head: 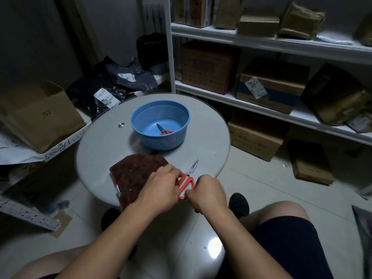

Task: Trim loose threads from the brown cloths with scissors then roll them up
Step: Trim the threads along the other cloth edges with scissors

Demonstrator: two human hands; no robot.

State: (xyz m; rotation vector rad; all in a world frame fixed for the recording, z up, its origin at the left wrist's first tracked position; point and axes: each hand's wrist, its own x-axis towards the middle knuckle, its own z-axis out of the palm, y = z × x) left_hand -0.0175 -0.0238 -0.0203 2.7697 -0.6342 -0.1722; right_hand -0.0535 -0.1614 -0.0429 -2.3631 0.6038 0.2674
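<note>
A flat stack of brown cloths (131,176) lies at the near left of the round glass table (100,150), hanging slightly over its edge. My left hand (161,186) rests on the right edge of the cloths, its fingers touching the orange handle of the scissors (187,183). My right hand (209,193) is closed on the handle's near end. The blades lie shut on the table and point away to the right. A second pair of orange-handled scissors (164,130) lies inside the blue basket (161,122).
The blue perforated basket stands at the table's centre. White shelving (261,43) with cardboard boxes fills the right and back. An open cardboard box (40,115) and dark plastic bags (112,85) are at the left. My knees frame the table's near side.
</note>
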